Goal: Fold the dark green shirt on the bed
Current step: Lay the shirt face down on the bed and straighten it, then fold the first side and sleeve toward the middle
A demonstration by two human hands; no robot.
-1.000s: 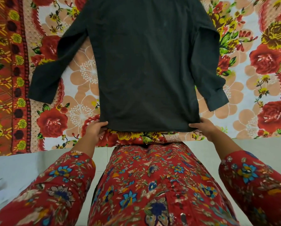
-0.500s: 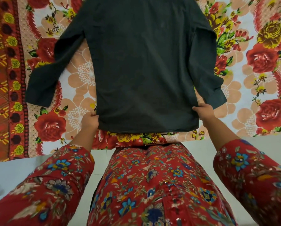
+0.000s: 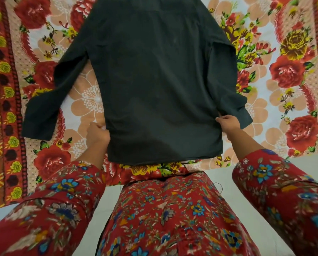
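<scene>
1 dk green shirt (image 3: 160, 80), 1 left hand (image 3: 98, 134), 1 right hand (image 3: 228, 124), 1 floral bedsheet (image 3: 283, 89)

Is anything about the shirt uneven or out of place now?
Yes, mildly. The sleeves of the dark green shirt lie unevenly: the left sleeve splays outward, with bedsheet showing between it and the body, while the right sleeve lies close along the side. Nothing looks damaged.
</scene>
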